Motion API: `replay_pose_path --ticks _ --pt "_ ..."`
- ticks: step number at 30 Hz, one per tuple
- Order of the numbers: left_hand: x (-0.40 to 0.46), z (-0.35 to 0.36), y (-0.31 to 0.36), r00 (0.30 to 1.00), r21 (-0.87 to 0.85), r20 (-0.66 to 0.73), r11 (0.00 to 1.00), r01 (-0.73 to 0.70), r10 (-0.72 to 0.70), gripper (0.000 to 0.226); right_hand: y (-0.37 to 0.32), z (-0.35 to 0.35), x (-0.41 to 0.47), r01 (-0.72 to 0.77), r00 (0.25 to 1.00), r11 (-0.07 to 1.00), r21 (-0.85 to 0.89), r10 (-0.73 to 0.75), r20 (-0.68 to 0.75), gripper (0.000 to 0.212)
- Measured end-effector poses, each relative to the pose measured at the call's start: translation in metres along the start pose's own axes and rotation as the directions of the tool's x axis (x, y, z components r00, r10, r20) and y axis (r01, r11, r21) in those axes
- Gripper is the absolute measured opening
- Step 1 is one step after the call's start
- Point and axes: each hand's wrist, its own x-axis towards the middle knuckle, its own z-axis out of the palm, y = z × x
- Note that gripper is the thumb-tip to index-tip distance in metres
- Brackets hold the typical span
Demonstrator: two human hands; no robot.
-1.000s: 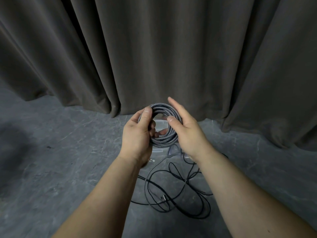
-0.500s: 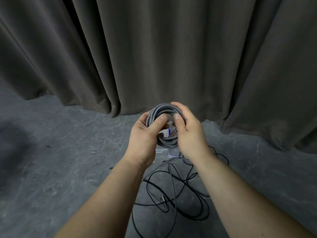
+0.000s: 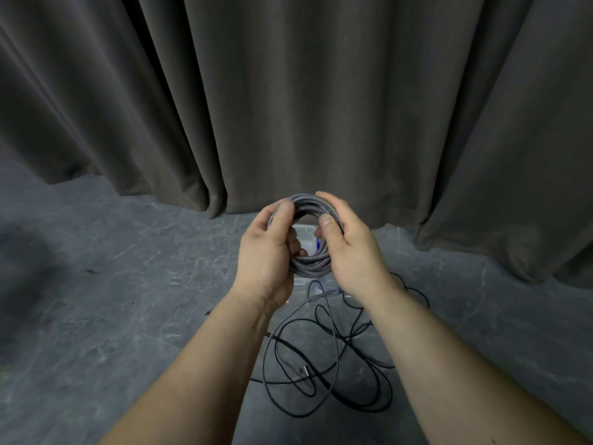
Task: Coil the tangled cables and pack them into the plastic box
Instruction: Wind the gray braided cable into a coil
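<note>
Braided cable coil (image 3: 310,264) gripped by left hand (image 3: 266,255) and right hand (image 3: 351,252), fingers curled round it, hiding most of clear plastic box (image 3: 305,234), loose black cable (image 3: 327,374) on grey floor (image 3: 112,300), dark curtain (image 3: 288,91) behind

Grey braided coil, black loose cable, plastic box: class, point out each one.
grey braided coil (image 3: 309,268), head view, lower arc.
black loose cable (image 3: 333,409), head view, floor loop.
plastic box (image 3: 305,232), head view, wall seen through coil.

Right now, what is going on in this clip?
A person is coiling cables. Both hands hold a grey braided cable coil up in front of a dark curtain: the left hand grips its left side and the right hand grips its right side. A loose end of that cable trails down to the floor. A clear plastic box shows through and below the coil, mostly hidden. A black cable lies tangled on the grey floor, not yet coiled.
</note>
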Motion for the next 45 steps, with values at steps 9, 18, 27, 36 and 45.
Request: replay_pose_path --ticks 9,18,27,36,45 --pt "0.02 -0.021 0.02 0.922 -0.081 -0.368 0.984 -0.159 0.119 0.018 0.019 -0.019 0.002 -0.281 0.914 0.946 -0.163 0.315 0.256 0.018" --pt "0.03 -0.048 0.025 0.834 -0.008 -0.528 0.982 -0.19 0.158 0.015 0.026 -0.035 0.01 -0.208 0.972 0.845 -0.493 0.125 -0.197 0.021" --pt "0.031 -0.045 0.004 0.857 0.243 -0.436 0.953 -0.183 0.276 0.019 0.018 -0.031 0.003 0.038 0.991 0.735 -0.677 -0.113 -0.067 0.024" --pt "0.029 -0.046 0.012 0.82 0.316 -0.448 0.921 -0.228 0.357 0.029 0.016 -0.036 0.01 -0.267 0.899 0.8 -0.538 0.005 -0.438 0.013" --pt "0.032 -0.052 0.013 0.779 0.126 -0.6 0.983 -0.135 0.183 0.018 0.026 -0.029 0.008 -0.22 0.94 0.962 -0.162 0.164 -0.299 0.012"
